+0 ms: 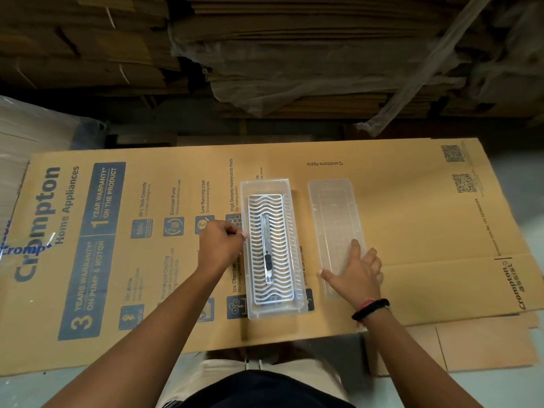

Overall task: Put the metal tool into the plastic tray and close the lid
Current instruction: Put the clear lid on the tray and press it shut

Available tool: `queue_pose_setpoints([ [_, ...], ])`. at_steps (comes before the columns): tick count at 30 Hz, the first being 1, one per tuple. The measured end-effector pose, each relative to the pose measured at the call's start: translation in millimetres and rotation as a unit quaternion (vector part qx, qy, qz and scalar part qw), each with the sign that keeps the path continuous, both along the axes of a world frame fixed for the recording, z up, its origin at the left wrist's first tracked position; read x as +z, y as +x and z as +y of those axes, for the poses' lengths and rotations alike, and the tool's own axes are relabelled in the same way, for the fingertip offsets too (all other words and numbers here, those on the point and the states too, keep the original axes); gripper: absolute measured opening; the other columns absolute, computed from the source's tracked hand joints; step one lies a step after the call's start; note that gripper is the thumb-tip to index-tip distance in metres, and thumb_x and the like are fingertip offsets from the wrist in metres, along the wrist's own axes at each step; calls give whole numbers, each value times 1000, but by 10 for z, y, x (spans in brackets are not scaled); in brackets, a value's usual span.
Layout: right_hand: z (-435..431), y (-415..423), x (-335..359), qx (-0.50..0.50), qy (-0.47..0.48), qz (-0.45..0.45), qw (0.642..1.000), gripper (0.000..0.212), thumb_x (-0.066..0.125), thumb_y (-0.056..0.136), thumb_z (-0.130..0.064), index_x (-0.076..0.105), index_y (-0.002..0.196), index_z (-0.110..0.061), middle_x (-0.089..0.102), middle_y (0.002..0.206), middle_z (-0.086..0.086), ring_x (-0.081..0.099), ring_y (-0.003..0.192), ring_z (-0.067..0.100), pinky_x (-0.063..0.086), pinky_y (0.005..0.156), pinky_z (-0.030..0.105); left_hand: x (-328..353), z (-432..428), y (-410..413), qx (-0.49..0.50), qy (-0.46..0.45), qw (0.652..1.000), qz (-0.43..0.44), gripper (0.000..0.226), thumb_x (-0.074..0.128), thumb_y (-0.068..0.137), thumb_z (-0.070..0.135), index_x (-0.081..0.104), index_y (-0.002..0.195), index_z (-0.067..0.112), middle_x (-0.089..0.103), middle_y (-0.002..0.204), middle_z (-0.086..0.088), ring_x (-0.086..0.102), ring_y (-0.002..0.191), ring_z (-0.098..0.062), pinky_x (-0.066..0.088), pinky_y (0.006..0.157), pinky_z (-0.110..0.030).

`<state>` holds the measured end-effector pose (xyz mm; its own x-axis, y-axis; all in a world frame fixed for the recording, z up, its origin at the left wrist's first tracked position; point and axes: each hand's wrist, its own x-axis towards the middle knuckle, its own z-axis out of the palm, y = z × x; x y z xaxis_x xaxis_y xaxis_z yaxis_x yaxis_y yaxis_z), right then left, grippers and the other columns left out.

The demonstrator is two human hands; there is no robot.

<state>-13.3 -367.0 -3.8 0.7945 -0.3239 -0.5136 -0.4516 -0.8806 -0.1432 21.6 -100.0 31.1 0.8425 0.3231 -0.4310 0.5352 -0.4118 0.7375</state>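
Note:
A clear plastic tray (266, 185) with a white wavy grid insert lies lengthwise on the printed cardboard. The metal tool (267, 248), a silver utility knife with a black slider, rests on the insert inside the tray. To the right lies the clear lid (332, 207), flat and apart from the tray. My left hand (220, 245) is beside the tray's left wall, fingers curled at its rim. My right hand (357, 270) lies spread on the near end of the lid, fingers apart, a black band at the wrist.
The work surface is a flattened Crompton cardboard box (412, 231) lying on a pale floor. Stacks of folded cardboard (294, 54) rise behind it, with plastic-wrapped sheets (35, 128) at the far left. More cardboard pieces (471, 343) lie at the near right.

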Motion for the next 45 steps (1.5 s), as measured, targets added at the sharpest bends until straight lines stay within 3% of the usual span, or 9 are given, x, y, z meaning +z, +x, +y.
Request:
queue_pose_setpoints([
  [8,105,49,132,-35,10,-58,998,112,75,58,-54,19,144,-9,43,132,22,36,123,39,46,93,49,-28,15,-16,12,-32,999,-1,19,69,86,8,70,75,-8,68,65,-20,62,58,-29,58,72,-43],
  [17,655,-225,855,27,126,-124,984,110,67,61,-65,15,148,-22,39,137,12,32,127,30,43,100,46,-36,36,-43,22,-66,998,-5,19,67,88,9,71,72,-1,67,63,-17,62,52,-21,57,65,-32],
  [20,953,-326,861,57,121,-112,985,106,60,61,-68,15,146,-23,35,141,10,30,128,27,40,103,44,-35,37,-60,61,-119,991,15,24,59,92,4,67,70,6,66,65,-12,60,45,-9,55,51,-23],
  [24,1225,-433,734,68,91,-106,988,105,55,63,-69,16,147,-20,30,144,13,26,128,29,35,106,42,-34,27,-116,95,-182,978,31,26,55,95,11,69,75,2,67,68,-14,64,58,-23,57,56,-30],
  [27,1310,-460,643,71,75,-116,988,103,55,66,-67,17,147,-16,28,145,17,26,127,32,35,104,44,-40,5,-163,116,-220,968,29,31,52,98,19,71,81,0,68,64,-9,65,55,-18,56,54,-28],
  [32,1379,-473,536,68,47,-113,990,104,57,68,-64,18,148,-11,27,146,23,27,127,37,31,104,46,-83,-5,-193,101,-230,968,21,40,56,96,29,71,84,-6,70,70,-13,67,58,-19,56,55,-30],
  [40,1431,-501,456,74,35,-96,992,104,51,74,-69,11,149,-9,20,149,24,24,130,37,29,104,46,-173,-14,-164,90,-174,980,24,16,72,84,12,69,80,-3,73,82,-14,69,72,-23,59,65,-36],
  [43,1328,-497,443,87,85,-111,986,92,55,81,-59,12,150,-14,21,150,18,23,132,32,26,109,43,-188,-18,-156,92,-159,983,28,16,69,86,12,67,71,7,72,79,-10,67,71,-22,59,63,-35],
  [45,1182,-477,456,38,184,-137,973,76,59,87,-42,20,149,-20,33,144,9,30,131,25,31,110,40,-203,-25,-146,87,-154,984,37,17,67,89,13,68,75,4,70,78,-8,65,68,-21,57,61,-32],
])
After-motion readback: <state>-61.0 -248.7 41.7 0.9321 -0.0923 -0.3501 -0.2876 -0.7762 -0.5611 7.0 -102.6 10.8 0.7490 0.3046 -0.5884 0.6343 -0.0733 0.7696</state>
